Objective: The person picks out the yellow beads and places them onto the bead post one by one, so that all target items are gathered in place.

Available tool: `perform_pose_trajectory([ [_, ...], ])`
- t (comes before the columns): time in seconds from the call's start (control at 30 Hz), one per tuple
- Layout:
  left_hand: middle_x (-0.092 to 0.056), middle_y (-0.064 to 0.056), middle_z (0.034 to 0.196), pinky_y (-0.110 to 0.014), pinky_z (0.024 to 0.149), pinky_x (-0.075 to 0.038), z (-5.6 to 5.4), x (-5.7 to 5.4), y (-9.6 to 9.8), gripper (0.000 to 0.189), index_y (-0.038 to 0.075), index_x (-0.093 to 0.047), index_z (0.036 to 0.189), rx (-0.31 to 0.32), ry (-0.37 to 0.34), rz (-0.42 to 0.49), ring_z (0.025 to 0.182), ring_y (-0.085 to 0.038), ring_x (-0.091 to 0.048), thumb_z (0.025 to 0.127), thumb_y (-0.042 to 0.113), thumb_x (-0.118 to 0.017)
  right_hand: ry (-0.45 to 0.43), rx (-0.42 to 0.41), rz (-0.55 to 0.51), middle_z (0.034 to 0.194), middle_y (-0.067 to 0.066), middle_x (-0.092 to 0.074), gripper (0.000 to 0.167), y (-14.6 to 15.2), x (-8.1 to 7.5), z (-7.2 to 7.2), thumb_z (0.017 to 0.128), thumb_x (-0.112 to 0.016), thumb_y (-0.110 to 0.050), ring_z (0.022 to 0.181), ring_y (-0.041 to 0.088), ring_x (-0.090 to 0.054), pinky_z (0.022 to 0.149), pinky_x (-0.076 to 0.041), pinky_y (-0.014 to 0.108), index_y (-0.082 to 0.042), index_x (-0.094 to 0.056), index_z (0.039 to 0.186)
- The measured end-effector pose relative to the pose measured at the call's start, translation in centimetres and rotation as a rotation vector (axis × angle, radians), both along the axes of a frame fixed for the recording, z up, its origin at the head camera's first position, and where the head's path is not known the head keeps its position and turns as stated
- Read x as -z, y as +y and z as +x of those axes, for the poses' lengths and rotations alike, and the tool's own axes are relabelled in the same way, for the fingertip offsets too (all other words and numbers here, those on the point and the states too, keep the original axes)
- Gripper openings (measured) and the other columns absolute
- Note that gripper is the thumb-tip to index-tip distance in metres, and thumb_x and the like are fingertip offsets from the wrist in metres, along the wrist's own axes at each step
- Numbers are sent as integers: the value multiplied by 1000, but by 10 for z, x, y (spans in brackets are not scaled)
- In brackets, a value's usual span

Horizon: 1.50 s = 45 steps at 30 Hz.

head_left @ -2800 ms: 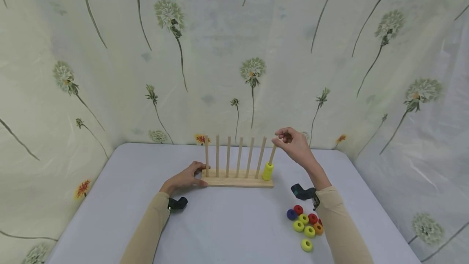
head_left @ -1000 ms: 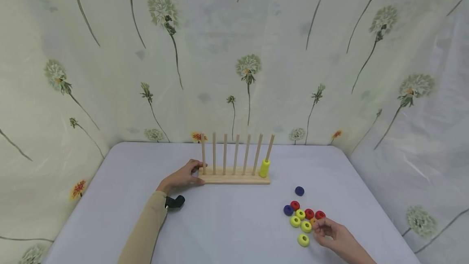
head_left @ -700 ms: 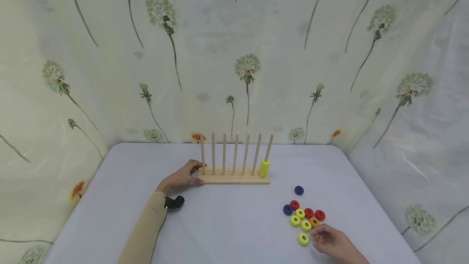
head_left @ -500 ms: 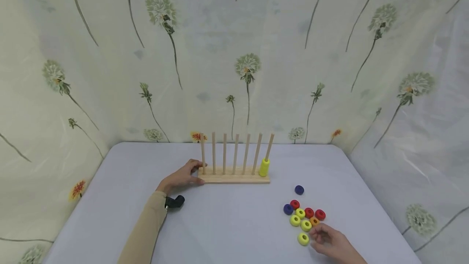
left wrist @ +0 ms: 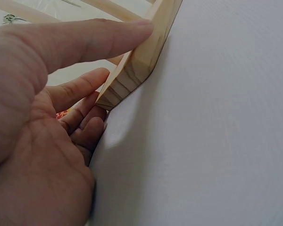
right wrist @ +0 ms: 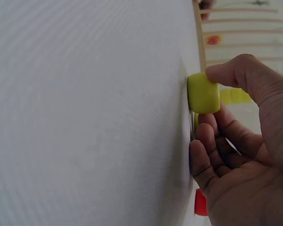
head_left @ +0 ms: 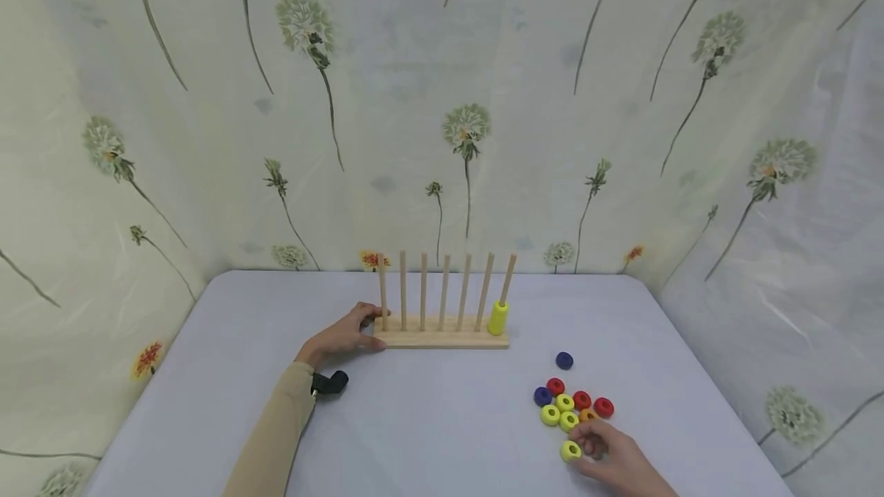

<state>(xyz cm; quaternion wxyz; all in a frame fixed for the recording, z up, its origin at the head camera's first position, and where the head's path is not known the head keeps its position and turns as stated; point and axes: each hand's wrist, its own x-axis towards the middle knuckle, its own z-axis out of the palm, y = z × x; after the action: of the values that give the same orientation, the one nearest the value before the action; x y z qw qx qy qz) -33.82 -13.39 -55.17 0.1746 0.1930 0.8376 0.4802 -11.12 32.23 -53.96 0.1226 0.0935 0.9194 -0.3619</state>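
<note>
A wooden peg rack stands on the table with a row of upright pegs. Yellow beads are stacked low on its rightmost peg. My left hand grips the rack's left end, thumb along the front edge and fingers behind, as the left wrist view shows. At the lower right, my right hand has thumb and index finger on opposite sides of a yellow bead, pinching it at the table surface. Beside that hand lie other yellow beads and an orange bead, partly covered by the fingers.
Red beads and a dark blue bead lie in the same cluster; another dark blue bead sits apart, farther back. A white cloth covers the table. Behind it hangs a flower-patterned curtain.
My right hand has gone from the rightmost peg down to the bead cluster, then left onto the nearest yellow bead. Two neighbouring yellow beads have shifted slightly left. My left hand stays on the rack.
</note>
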Motion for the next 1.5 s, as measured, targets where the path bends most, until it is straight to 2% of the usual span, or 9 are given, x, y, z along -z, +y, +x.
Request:
perform_pose_trajectory([
  [0.43, -40, -9, 137, -51, 112, -28, -1, 0, 0, 68, 13, -52, 132, -6, -12, 0, 128, -30, -38, 73, 28, -84, -4, 5, 19, 84, 1, -53, 36, -6, -3, -2, 72, -82, -15, 78, 16, -47, 62, -40, 22, -8, -63, 102],
  [0.57, -39, -9, 138, -50, 112, -27, 0, -1, 0, 67, 13, -52, 131, 0, -17, 7, 129, -31, -38, 74, 27, -84, 24, -36, 3, 86, 1, -54, 34, -6, -10, -6, 74, -80, -15, 79, 15, -48, 64, -43, 22, -7, -62, 102],
  [0.73, -39, -11, 138, -50, 111, -28, 1, -3, 0, 68, 11, -52, 132, 7, -11, 7, 129, -31, -38, 75, 27, -84, 113, -120, -74, 92, 2, -58, 32, -9, -26, -16, 76, -77, -10, 81, 11, -50, 72, -49, 23, -6, -61, 103],
  [1.0, -39, -12, 137, -50, 109, -30, -1, -3, -1, 68, 9, -51, 133, 18, 19, 1, 126, -31, -40, 76, 26, -83, 270, -216, -131, 96, 3, -57, 29, -18, -60, -45, 82, -74, -13, 81, 10, -50, 68, -45, 24, -10, -59, 106],
  [1.23, -40, -11, 137, -51, 110, -30, 0, -2, 1, 66, 9, -52, 132, 13, 20, 4, 126, -31, -40, 76, 26, -83, 493, -217, -90, 99, 0, -59, 25, -30, -101, -75, 87, -72, -19, 87, 11, -52, 78, -49, 20, -14, -58, 108],
  [1.5, -40, -9, 136, -49, 111, -29, -2, 2, -1, 67, 12, -52, 132, -1, 11, 7, 127, -30, -40, 74, 26, -84, 660, -216, -88, 99, 3, -58, 24, -43, -141, -120, 90, -68, -22, 87, 11, -50, 76, -42, 11, -9, -59, 108],
])
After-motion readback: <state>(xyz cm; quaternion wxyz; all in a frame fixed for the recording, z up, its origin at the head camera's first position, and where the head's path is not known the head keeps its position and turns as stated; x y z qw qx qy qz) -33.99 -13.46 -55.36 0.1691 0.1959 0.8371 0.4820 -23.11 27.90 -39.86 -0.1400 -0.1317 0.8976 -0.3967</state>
